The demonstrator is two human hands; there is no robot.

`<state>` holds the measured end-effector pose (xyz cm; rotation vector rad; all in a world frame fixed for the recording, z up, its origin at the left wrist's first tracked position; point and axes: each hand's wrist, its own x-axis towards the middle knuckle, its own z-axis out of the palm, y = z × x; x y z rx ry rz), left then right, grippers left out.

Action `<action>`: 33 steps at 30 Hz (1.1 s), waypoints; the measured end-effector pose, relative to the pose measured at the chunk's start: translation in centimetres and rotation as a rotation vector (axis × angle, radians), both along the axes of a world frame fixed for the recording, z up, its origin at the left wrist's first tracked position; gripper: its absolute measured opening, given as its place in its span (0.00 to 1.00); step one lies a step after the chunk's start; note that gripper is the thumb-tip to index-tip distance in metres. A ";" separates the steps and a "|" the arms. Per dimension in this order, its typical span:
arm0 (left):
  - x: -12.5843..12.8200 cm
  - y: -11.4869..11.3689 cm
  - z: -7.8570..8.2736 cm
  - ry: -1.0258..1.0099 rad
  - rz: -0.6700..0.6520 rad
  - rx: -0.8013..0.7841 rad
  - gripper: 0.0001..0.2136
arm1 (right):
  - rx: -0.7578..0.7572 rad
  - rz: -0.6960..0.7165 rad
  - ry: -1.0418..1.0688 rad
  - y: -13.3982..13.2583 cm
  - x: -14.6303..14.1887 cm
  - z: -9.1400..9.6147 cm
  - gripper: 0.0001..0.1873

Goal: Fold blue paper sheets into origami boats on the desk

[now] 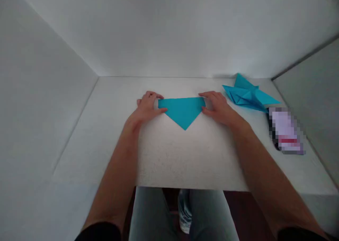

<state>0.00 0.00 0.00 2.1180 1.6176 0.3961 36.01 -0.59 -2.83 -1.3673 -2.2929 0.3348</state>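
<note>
Working left to right here. The left hand sits at 9 o'clock off the paper, fingers and thumb curled onto that end, so it looks like a light pinch on the corner, not a clenched fist. Right in the middle of the white surface lies a flat turquoise paper triangle, long edge toward 12 o'clock and its tip pointing at 6 o'clock. The right hand mirrors the left at 3 o'clock, also pinching its end, with the thumb on the front edge. Further out at about 2 o'clock, just past the right hand and near the back wall, there's a bigger folded turquoise origami model, all points and creases. Right beside it, toward 3 o'clock, is a flat dark-and-pale rectangular object, too pixelated to tell what it is. Its top end almost touches the model.
</note>
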 end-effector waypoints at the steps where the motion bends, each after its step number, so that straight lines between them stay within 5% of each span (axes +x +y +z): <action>1: 0.1 0.0 -0.1 0.004 0.001 0.007 0.23 | -0.005 -0.006 -0.005 0.0 0.0 0.0 0.31; 9: 0.4 0.1 -0.4 -0.104 -0.018 0.008 0.17 | 0.001 0.020 0.007 0.2 -0.2 -0.4 0.31; 14: 0.4 0.3 -0.6 -0.319 -0.089 -0.005 0.24 | 0.075 0.009 0.040 0.1 -0.6 0.1 0.32; 18: 0.6 0.4 -0.7 -0.415 -0.192 -0.026 0.22 | 0.098 0.031 0.022 -0.1 -0.7 0.8 0.19; 22: 0.7 0.4 -0.7 -0.401 -0.242 -0.024 0.17 | 0.057 0.093 0.001 0.0 -0.6 1.2 0.08; 33: 0.7 -0.1 0.1 -0.280 -0.336 -0.080 0.12 | -0.068 0.272 0.127 0.0 0.0 1.9 0.09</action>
